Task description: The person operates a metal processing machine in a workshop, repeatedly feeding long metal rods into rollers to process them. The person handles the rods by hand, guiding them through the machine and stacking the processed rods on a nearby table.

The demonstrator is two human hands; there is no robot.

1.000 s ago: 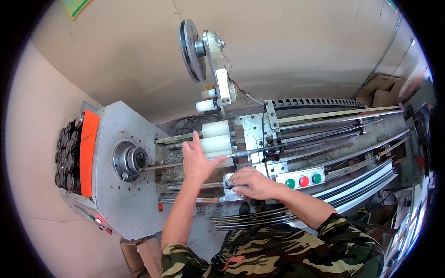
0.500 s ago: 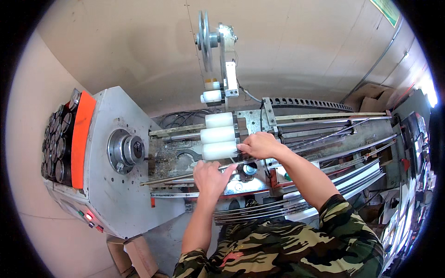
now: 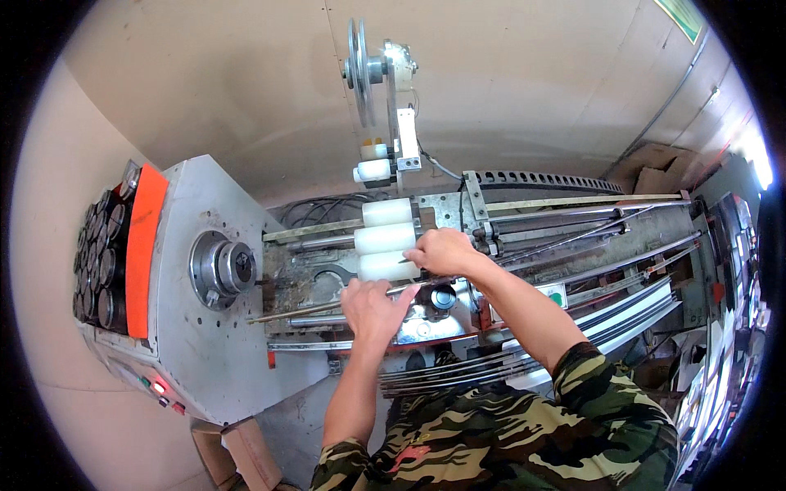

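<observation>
My left hand (image 3: pixel 373 311) is closed over a long thin metal rod (image 3: pixel 299 313) that slants across the front of the machine bed, its free end reaching left toward the chuck. My right hand (image 3: pixel 442 252) is pinched at the right end of the nearest white roller (image 3: pixel 378 267). A thin dark tip (image 3: pixel 404 261) pokes out from its fingertips over that roller; the rest is hidden in the fingers. Behind lie a middle white roller (image 3: pixel 385 239) and a far white roller (image 3: pixel 386 214), side by side. A round dark-topped knob (image 3: pixel 443 297) stands just below my right hand.
On the left is a grey machine housing (image 3: pixel 192 352) with a round chuck (image 3: pixel 233 266) and an orange panel (image 3: pixel 147 254). A pulley wheel (image 3: pixel 359 72) rises behind the rollers. Long rails (image 3: pixel 573 217) stretch right; several thin bars (image 3: pixel 450 368) lie near my body.
My right hand has shifted a little left and up, over the nearest roller, and a dark tip now shows at its fingers. My left hand stays on the rod.
</observation>
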